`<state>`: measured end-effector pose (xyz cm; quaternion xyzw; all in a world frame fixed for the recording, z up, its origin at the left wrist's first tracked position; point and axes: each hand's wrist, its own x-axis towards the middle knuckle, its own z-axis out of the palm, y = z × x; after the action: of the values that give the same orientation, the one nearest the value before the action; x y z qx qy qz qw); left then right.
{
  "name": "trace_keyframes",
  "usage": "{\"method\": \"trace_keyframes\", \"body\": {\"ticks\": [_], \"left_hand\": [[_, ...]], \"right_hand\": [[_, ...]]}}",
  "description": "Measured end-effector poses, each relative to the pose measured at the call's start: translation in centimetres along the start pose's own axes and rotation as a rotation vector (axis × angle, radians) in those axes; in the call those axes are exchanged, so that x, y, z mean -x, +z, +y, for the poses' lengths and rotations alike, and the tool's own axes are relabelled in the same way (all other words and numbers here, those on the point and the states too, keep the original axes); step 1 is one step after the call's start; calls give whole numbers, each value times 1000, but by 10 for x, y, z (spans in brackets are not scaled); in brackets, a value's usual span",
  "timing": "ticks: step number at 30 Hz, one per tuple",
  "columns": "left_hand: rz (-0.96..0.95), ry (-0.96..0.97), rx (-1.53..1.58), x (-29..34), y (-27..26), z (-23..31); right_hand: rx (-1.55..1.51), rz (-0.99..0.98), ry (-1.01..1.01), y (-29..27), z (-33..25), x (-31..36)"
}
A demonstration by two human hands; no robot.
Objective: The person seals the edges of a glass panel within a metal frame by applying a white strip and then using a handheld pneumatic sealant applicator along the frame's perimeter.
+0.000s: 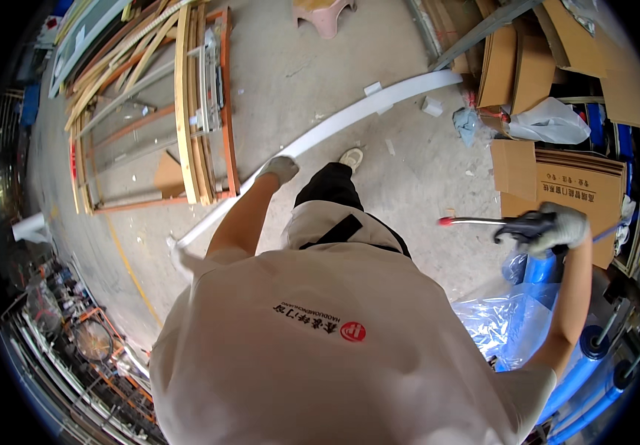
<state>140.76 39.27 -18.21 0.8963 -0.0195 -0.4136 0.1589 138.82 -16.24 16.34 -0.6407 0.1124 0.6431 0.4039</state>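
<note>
My right hand [568,225], in a pale work glove, grips a black air blow gun [529,227] out to the right. The gun's thin metal nozzle points left and ends in a red tip. A long white strip [357,110] lies across the floor in front of me and looks bent by the lens. My left hand [281,170], also gloved, is over the edge of this strip; its fingers are mostly hidden, and whether it touches the strip does not show. Beside the right hand stand flat brown cartons [565,178].
At the far left, an orange-framed rack [231,111] holds wooden and metal lengths. A pink stool [325,16] stands ahead. Blue rolls [576,378] and clear plastic film [487,319] lie near my right side. Crumpled plastic [550,121] and a grey-blue cloth [465,124] sit by the cartons.
</note>
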Motion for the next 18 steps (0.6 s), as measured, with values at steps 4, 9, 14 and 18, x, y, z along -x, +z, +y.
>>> {"method": "trace_keyframes", "body": {"ticks": [4, 9, 14, 18], "left_hand": [[115, 187, -122, -64, -91, 105], [88, 358, -361, -111, -140, 176], [87, 554, -582, -104, -137, 254], [117, 679, -594, -105, -109, 263]], "right_hand": [[494, 52, -303, -11, -45, -13], [115, 44, -280, -51, -68, -2], [337, 311, -111, -72, -18, -1], [349, 251, -281, -89, 10, 23]]}}
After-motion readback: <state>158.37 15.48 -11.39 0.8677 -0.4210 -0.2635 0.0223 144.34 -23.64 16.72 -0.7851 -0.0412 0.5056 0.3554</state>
